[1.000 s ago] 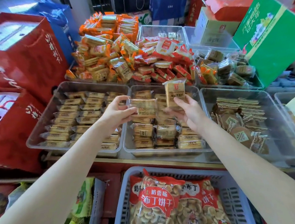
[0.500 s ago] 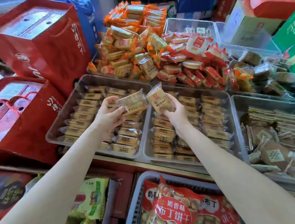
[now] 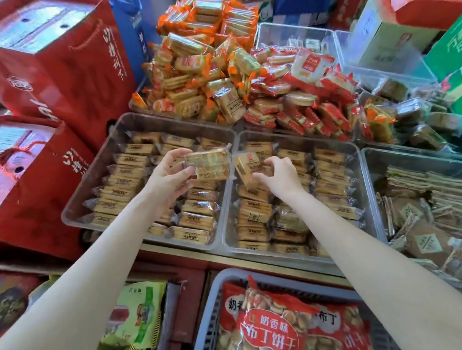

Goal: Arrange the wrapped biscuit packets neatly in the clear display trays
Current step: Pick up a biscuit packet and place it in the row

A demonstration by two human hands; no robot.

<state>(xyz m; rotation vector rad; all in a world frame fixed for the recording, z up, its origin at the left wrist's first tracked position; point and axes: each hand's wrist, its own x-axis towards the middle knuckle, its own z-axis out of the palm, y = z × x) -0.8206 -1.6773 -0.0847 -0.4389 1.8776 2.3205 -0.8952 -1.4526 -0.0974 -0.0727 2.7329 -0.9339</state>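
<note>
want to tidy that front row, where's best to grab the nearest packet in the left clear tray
Probably by its two long sides, coming from straight above. The nearest packet lies flat, label up, at the front of the left clear tray. Its short ends sit close to neighbouring packets and the tray's front wall is just beyond it, so only the top is open. Both hands already hold packets.

A: Where does the camera sit?
B: On the person's head, looking forward and steeply down, close over the trays (image 3: 147,120)
A: Any second view?
B: Just this wide-angle one
</note>
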